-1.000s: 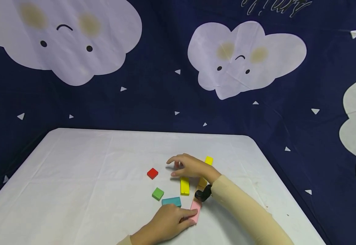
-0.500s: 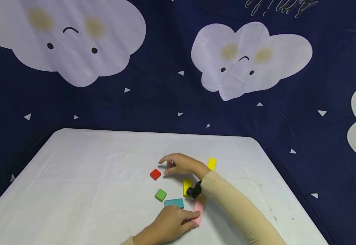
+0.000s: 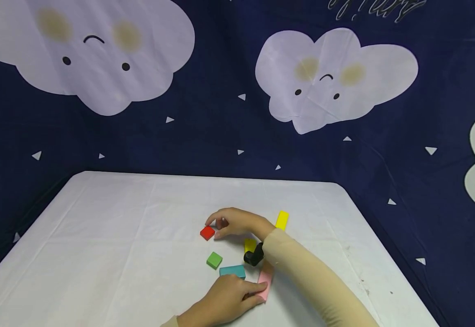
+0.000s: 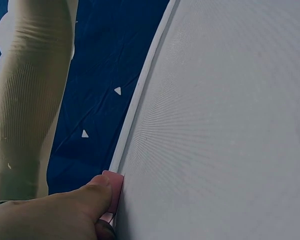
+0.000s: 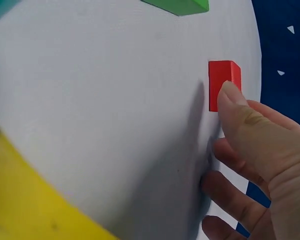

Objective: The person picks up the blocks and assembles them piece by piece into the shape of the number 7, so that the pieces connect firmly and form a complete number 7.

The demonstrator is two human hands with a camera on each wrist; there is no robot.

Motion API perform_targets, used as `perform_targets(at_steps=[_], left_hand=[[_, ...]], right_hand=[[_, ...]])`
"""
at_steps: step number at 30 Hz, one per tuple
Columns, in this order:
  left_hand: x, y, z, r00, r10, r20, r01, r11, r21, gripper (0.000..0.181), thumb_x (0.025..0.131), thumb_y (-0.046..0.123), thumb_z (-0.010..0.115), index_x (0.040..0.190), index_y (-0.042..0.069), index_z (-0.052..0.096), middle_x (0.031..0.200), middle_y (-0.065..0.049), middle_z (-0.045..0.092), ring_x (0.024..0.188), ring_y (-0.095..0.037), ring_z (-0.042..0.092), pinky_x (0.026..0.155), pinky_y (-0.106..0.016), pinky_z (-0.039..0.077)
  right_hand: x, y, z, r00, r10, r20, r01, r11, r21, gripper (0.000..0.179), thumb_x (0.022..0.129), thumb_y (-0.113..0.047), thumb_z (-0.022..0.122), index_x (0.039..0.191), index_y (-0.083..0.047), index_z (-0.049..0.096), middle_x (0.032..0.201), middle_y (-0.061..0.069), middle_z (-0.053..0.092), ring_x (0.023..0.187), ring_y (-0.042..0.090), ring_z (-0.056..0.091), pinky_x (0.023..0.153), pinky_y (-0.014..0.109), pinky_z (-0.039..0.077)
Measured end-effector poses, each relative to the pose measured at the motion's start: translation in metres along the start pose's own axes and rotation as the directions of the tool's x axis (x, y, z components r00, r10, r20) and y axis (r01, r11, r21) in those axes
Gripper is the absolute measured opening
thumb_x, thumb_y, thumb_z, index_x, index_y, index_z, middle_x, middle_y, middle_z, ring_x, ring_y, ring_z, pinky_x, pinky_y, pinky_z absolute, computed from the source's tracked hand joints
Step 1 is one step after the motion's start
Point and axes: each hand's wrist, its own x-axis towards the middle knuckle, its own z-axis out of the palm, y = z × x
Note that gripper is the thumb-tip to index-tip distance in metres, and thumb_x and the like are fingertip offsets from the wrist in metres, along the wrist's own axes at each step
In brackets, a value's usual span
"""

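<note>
Left hand's grip [image 3: 225, 297] is pinching the oblong pink block [image 3: 265, 276], right of the teal block [image 3: 232, 270], long axis pointing away from the person. Green block [image 3: 214, 260] is sitting left of teal block on creased white desk [image 3: 139, 254]. Beyond teal block, right hand's grip [image 3: 235, 221] is curving at the red block [image 3: 207, 233]; can't tell if pinching.

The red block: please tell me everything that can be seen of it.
The red block is small, plain and smooth-looking, with straight edges and a flat top; material unclear. It lies flat on the white table, beyond the green block. Thumb and index finger of the right hand are close at its edges; contact is uncertain.
</note>
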Motion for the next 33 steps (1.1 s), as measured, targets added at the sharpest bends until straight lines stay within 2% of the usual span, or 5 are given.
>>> perform_targets(at_steps=[7,18,23,27,33], left_hand=[[-0.001,0.000,0.000,1.000,0.002,-0.017,-0.002,1.000,0.009,0.032,0.099,0.043,0.057,0.123,0.028,0.072,0.109,0.014,0.074,0.078,0.006,0.060,0.066,-0.009,0.043],[0.000,-0.001,0.002,1.000,-0.006,-0.003,0.006,1.000,-0.006,0.032,0.099,0.043,0.057,0.123,0.028,0.072,0.108,0.013,0.075,0.071,0.010,0.053,0.063,-0.008,0.040],[0.000,-0.001,0.001,1.000,-0.004,0.002,0.004,1.000,-0.009,0.033,0.099,0.043,0.057,0.124,0.027,0.071,0.107,0.011,0.075,0.068,0.010,0.052,0.060,-0.007,0.038],[0.001,0.000,0.000,1.000,-0.020,0.021,0.021,0.999,-0.024,0.034,0.099,0.044,0.057,0.125,0.027,0.070,0.103,0.009,0.076,0.063,0.010,0.045,0.057,-0.008,0.035],[0.001,0.000,0.001,1.000,-0.003,-0.002,0.003,1.000,0.001,0.033,0.099,0.043,0.057,0.125,0.028,0.070,0.101,0.009,0.077,0.061,0.010,0.044,0.055,-0.008,0.033]], right_hand=[[0.003,0.000,0.003,0.999,-0.006,-0.041,0.005,1.000,-0.019,0.032,0.085,-0.028,0.080,0.114,-0.027,0.068,0.085,-0.006,0.062,0.078,0.007,0.054,0.077,0.020,0.046],[0.005,0.000,0.005,0.997,0.025,-0.070,-0.028,0.999,-0.043,0.028,0.085,-0.028,0.079,0.111,-0.024,0.069,0.081,-0.008,0.059,0.078,0.007,0.052,0.077,0.022,0.044],[-0.004,0.008,0.001,0.993,0.052,-0.102,-0.056,0.998,-0.037,0.024,0.088,-0.028,0.076,0.110,-0.022,0.068,0.081,-0.008,0.059,0.080,0.008,0.053,0.080,0.024,0.045],[-0.012,0.016,-0.006,0.987,0.081,-0.136,-0.087,0.996,-0.038,0.022,0.092,-0.027,0.072,0.111,-0.019,0.065,0.084,-0.006,0.060,0.082,0.010,0.054,0.081,0.026,0.046],[-0.027,0.034,-0.018,0.962,0.142,-0.232,-0.163,0.984,-0.074,0.027,0.094,-0.023,0.069,0.118,-0.011,0.063,0.093,-0.001,0.064,0.083,0.013,0.055,0.081,0.030,0.048]])
